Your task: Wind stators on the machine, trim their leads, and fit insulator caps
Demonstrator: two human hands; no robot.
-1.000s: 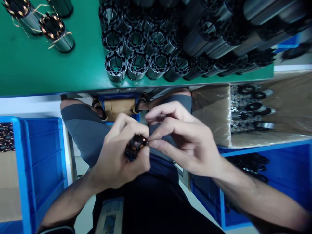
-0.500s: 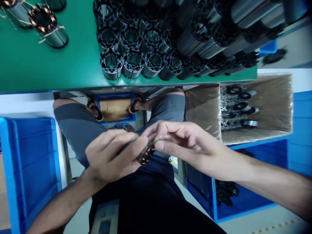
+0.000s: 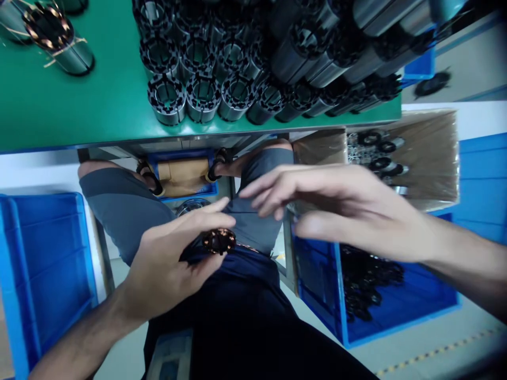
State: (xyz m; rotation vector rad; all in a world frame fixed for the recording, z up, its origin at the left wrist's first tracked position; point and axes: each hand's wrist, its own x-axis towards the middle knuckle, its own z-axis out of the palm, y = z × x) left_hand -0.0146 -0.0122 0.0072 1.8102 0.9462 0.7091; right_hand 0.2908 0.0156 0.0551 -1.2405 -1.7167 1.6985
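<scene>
My left hand (image 3: pixel 174 253) grips a motor stator (image 3: pixel 219 241) with copper windings, held above my lap. The stator's dark end ring faces up and right, and most of its body is hidden by the hand. A thin copper wire (image 3: pixel 249 248) trails from it to the right. Slightly blurred, my right hand (image 3: pixel 328 206) hovers to the right, apart from the stator. Its fingers are spread from the thumb, and I see nothing between them.
Rows of unwound stator cores (image 3: pixel 203 97) stand on the green table (image 3: pixel 79 116); more lie on top. A wound stator (image 3: pixel 63 39) sits at far left. On the right are a lined carton (image 3: pixel 428 184) of parts and a blue crate (image 3: pixel 412 316) with black pieces. Another blue crate (image 3: pixel 51 264) stands left.
My right hand has come off the stator, moved right and opened. My left hand has shifted slightly left and turned the stator's ring upward. The whole view has shifted a little.
</scene>
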